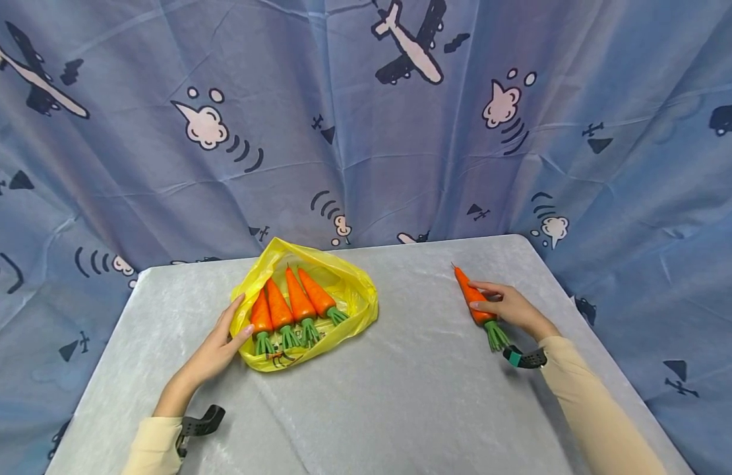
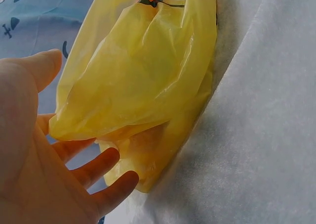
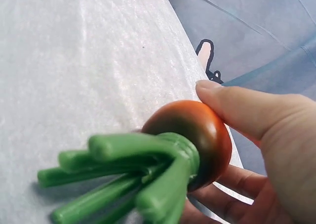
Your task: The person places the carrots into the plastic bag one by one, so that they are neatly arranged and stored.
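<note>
A yellow plastic bag [image 1: 363, 310] lies on the table with its mouth spread wide. Inside, several orange carrots [image 1: 301, 305] with green stem stubs rest side by side, stems toward the near edge. My left hand [image 1: 214, 349] is at the bag's left side, fingers spread and touching the plastic. In the left wrist view that hand [image 2: 54, 150] has its thumb apart from the bag [image 2: 143, 80]. At the right, my right hand [image 1: 511, 309] holds a single carrot [image 1: 465, 285] between thumb and fingers. Its green stems [image 3: 118, 169] point toward the right wrist camera.
A pale grey cloth covers the table [image 1: 396, 396]. Behind it and along both sides hangs a blue curtain [image 1: 283, 165] printed with airplanes and clouds. Dark straps [image 1: 526, 358] sit around both wrists.
</note>
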`<state>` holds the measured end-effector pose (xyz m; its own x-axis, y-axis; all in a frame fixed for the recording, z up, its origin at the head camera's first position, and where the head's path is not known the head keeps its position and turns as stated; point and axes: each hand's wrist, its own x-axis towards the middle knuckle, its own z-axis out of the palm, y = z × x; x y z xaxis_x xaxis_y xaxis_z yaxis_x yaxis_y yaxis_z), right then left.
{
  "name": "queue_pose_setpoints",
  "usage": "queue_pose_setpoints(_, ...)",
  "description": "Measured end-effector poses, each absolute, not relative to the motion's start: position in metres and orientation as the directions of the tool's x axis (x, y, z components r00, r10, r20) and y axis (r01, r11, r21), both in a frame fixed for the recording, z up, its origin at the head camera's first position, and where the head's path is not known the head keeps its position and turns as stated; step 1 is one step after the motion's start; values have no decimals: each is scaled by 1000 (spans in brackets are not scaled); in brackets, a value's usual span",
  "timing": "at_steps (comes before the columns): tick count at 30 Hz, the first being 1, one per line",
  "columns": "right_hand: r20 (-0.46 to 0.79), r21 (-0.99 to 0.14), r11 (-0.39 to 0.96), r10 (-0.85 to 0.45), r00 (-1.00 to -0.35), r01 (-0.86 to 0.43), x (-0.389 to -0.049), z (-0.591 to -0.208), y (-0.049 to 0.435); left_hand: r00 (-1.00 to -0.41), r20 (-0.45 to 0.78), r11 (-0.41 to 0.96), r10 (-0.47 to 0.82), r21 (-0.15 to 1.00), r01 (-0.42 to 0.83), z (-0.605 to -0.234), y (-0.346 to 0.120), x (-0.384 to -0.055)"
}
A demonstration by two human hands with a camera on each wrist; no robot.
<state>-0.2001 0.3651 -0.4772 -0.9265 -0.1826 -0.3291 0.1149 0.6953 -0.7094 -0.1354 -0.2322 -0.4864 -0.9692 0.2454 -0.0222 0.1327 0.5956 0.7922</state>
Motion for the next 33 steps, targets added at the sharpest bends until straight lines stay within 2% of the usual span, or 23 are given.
queue_pose_setpoints(24, -265, -746, 660, -173, -949, 88, -191, -477, 355, -969, -25, 597, 245, 791, 130, -486, -233, -135)
queue_pose_setpoints(33, -235, -758, 650, -207, -950, 46, -188, -473, 340, -969, -34, 591, 245, 798, 121, -485, -233, -136)
